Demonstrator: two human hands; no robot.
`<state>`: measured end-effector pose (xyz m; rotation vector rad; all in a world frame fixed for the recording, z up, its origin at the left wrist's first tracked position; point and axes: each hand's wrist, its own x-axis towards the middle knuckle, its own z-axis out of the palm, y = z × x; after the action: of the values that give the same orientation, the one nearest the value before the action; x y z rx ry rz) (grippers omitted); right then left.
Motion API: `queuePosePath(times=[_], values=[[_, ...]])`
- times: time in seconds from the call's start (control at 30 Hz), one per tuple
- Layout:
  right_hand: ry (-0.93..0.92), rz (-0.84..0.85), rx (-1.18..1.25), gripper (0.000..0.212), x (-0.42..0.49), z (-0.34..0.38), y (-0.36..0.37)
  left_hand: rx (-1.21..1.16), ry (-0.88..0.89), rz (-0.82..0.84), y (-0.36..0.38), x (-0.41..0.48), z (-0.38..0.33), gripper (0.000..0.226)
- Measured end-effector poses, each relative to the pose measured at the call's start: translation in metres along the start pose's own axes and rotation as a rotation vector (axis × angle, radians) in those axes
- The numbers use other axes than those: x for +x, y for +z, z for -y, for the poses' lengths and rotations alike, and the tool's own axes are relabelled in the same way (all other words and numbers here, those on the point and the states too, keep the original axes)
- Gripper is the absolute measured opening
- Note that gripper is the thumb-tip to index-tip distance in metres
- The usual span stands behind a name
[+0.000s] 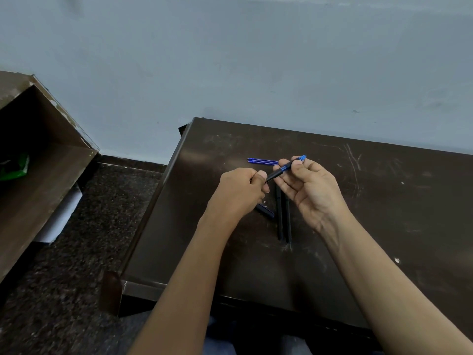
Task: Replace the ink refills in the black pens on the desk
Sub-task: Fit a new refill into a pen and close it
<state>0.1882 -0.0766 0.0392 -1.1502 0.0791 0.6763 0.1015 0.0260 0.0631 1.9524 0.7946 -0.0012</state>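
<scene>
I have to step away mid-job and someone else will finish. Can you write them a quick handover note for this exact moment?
Left hand pinches the tip end of a black pen. Right hand holds its blue-ended barrel above the desk.
Blue refills lie together on the desk beyond the hands. Two other pens lie side by side under the hands, with a dark cap-like piece to their left.
Done: can't tell whether any pen is refilled.
Left: likely finish the held pen, then the other two.
</scene>
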Motion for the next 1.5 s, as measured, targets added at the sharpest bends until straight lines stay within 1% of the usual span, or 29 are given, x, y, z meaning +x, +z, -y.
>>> queuePosePath(times=[0.17,0.33,0.43,0.53,0.57,0.6,0.7,0.77,0.83,0.9,0.93,1.0,1.1,1.2,1.27,1.33,1.37,1.43,1.5], values=[[0.012,0.019,0.008,0.009,-0.0001,-0.0023,0.0025,0.076,0.045,-0.026,-0.0017,-0.0006,0.0002,0.018],[0.008,0.020,0.000,0.009,-0.0008,-0.0024,0.0024,0.064,0.049,-0.028,-0.0010,-0.0011,0.0031,0.002],[0.011,0.019,0.001,0.009,-0.0005,-0.0018,0.0016,0.046,0.064,-0.034,-0.0003,-0.0013,0.0008,0.004],[0.010,0.029,0.001,0.009,-0.0008,-0.0023,0.0027,0.079,0.071,-0.041,0.0000,0.0003,-0.0005,0.027],[0.010,0.030,0.000,0.009,-0.0009,-0.0025,0.0031,0.084,0.078,-0.036,-0.0003,0.0002,-0.0004,0.030],[0.010,0.031,-0.003,0.009,-0.0011,-0.0027,0.0034,0.084,0.086,-0.034,-0.0007,0.0002,-0.0002,0.028],[0.007,0.042,-0.009,0.009,-0.0021,-0.0040,0.0033,0.113,0.114,-0.066,-0.0017,-0.0013,0.0018,0.014],[0.005,0.048,-0.015,0.009,-0.0024,-0.0047,0.0037,0.115,0.126,-0.090,-0.0003,-0.0013,0.0027,0.011],[-0.001,0.056,-0.016,0.009,-0.0025,-0.0051,0.0046,0.081,0.112,-0.095,0.0012,-0.0002,0.0024,0.015],[-0.005,0.054,-0.026,0.009,-0.0025,-0.0050,0.0045,0.083,0.095,-0.098,0.0013,0.0011,0.0020,0.026],[-0.006,0.051,-0.031,0.009,-0.0025,-0.0048,0.0042,0.093,0.094,-0.099,0.0011,0.0017,0.0022,0.028],[-0.007,0.054,-0.031,0.010,-0.0030,-0.0046,0.0038,0.097,0.108,-0.109,0.0003,0.0018,0.0031,0.024],[-0.006,0.053,-0.027,0.010,-0.0034,-0.0049,0.0040,0.071,0.128,-0.125,-0.0010,0.0005,0.0040,0.011],[-0.005,0.051,-0.039,0.010,-0.0036,-0.0047,0.0047,0.019,0.120,-0.118,-0.0003,-0.0009,0.0038,0.010],[-0.004,0.048,-0.045,0.010,-0.0036,-0.0053,0.0051,0.039,0.078,-0.110,0.0003,-0.0011,0.0023,0.018],[-0.002,0.043,-0.054,0.010,-0.0037,-0.0062,0.0053,0.023,0.015,-0.059,0.0007,0.0010,0.0006,0.031],[-0.001,0.042,-0.062,0.009,-0.0035,-0.0067,0.0052,0.002,-0.017,-0.021,0.0001,0.0010,-0.0013,0.033],[0.001,0.042,-0.079,0.007,-0.0037,-0.0070,0.0048,0.006,-0.032,0.023,-0.0012,0.0014,-0.0031,0.030],[0.002,0.042,-0.079,0.007,-0.0043,-0.0063,0.0044,0.059,0.028,-0.021,-0.0017,0.0017,-0.0007,0.019]])
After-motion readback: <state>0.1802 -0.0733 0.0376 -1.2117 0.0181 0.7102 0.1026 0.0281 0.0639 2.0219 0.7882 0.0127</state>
